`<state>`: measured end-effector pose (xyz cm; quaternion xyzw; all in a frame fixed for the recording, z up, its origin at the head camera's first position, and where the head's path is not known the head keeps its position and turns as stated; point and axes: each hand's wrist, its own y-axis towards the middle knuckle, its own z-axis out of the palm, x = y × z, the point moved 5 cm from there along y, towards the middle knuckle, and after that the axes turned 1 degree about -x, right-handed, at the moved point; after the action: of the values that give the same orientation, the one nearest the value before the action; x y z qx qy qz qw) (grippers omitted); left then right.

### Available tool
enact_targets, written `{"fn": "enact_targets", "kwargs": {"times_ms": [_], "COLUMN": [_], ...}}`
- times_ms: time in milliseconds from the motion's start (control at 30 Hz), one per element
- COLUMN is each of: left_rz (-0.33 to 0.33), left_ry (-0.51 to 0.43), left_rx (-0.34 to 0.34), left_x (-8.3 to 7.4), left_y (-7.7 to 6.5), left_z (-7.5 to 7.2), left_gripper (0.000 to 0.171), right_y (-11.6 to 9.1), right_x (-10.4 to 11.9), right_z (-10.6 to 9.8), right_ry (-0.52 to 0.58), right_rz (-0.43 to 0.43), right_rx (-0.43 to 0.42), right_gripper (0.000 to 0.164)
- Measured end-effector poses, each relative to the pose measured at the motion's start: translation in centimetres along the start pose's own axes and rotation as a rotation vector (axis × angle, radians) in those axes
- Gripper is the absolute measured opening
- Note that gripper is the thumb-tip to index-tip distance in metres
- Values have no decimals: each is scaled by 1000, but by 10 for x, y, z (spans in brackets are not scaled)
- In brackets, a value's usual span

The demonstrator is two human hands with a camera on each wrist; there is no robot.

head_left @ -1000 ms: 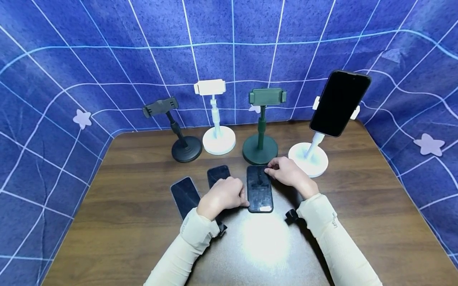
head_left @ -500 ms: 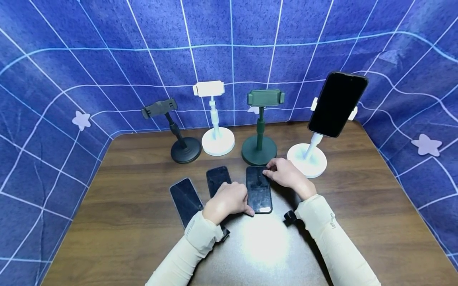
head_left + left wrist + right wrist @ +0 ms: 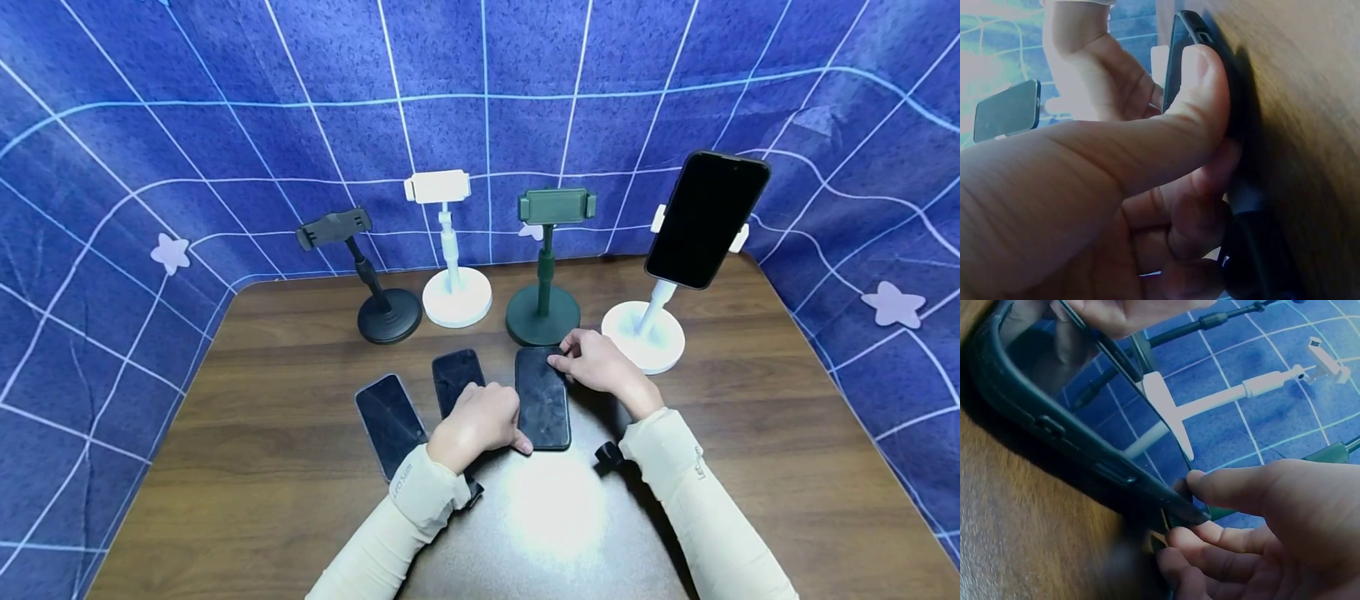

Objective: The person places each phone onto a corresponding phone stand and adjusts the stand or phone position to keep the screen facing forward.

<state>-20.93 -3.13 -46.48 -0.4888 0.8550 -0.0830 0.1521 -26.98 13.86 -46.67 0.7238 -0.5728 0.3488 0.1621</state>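
A black-cased phone [image 3: 543, 400] lies in front of the green phone stand [image 3: 543, 312], screen up. My left hand [image 3: 483, 417] pinches its near left corner; in the left wrist view the thumb [image 3: 1200, 75] lies over the phone's edge with the fingers curled below. At the far right corner my right hand [image 3: 600, 362] pinches the phone between thumb and fingers, as the right wrist view shows. In that view the phone's side [image 3: 1072, 444] stands a little off the wood. Left of it lie a second phone [image 3: 456, 377], partly hidden by my left hand, and a third phone [image 3: 388, 421].
Along the back stand a black phone stand [image 3: 388, 315], a white phone stand [image 3: 457, 297] and, at the right, another white stand [image 3: 637, 342] bearing a large phone [image 3: 707, 221]. Blue grid-patterned cloth [image 3: 300, 142] rises behind the wooden table [image 3: 262, 400].
My left hand has shifted slightly right, its thumb now at the phone's near corner. The bright reflection at the screen's near end is gone. My right hand has stayed at the far corner.
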Motion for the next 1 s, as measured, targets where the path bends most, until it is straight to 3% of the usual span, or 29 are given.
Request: {"fn": "enact_targets", "kwargs": {"times_ms": [133,333,433,600,833,1000], "left_rz": [-13,-39,-39,-31,-50,-44], "left_ry": [-3,-11,-2,-19,-60,-302], "left_rx": [11,23,16,-12,-151,-170], "left_x": [0,1,0,1,7,9], "left_y": [0,0,-1,-2,-1,-1], "left_z": [0,0,0,-3,-11,-17], "left_gripper": [40,44,45,43,44,43], "right_y": [-1,-2,-2,-4,-7,-10], "right_x": [3,5,8,14,20,24], "right_z": [2,8,10,9,-4,-16], "right_ry": [63,297,352,348,291,242], "right_rz": [2,35,57,20,-15,-42], "right_rx": [24,76,88,71,-21,-110], "right_gripper": [30,37,39,29,30,32]}}
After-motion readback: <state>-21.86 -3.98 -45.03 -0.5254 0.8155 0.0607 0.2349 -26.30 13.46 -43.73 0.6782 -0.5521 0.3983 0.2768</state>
